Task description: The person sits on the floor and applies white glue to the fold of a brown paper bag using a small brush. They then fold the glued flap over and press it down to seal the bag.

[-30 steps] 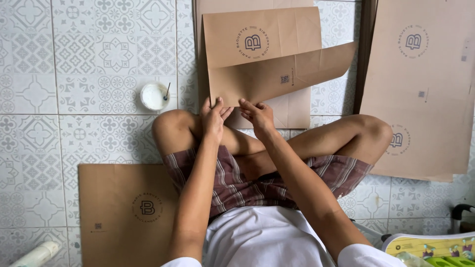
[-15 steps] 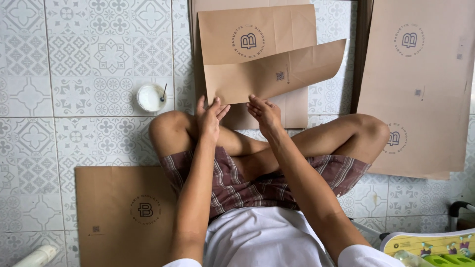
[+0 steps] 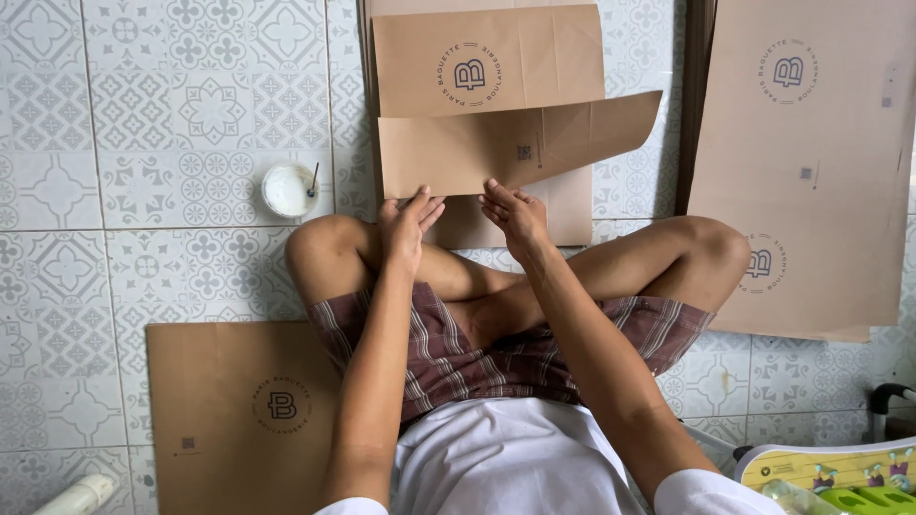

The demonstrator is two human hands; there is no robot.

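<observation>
1. I see the left hand (image 3: 408,224) and the right hand (image 3: 515,212) side by side at the near edge of a brown paper sheet (image 3: 515,143) lying on the tiled floor (image 3: 143,238), just beyond the crossed legs.
2. The left hand's fingers press flat on that near edge, palm down, not clenched. The right hand's fingertips also rest on the edge; whether they pinch the paper or only press it I cannot tell from this angle.
3. As I judge it, the sheet is partly folded: a flap already lies across it, its right end lifting off at a slant, while the far panel with the round printed mark lies flat. The crease along the near edge looks to be the step in hand; the loose right end remains to be pressed down.
4. A small white bowl (image 3: 290,189) with a brush stands left of the sheet, near the left knee.
5. Flat brown sheets lie near left (image 3: 239,410) and at the right (image 3: 811,162), apparently unworked.
</observation>
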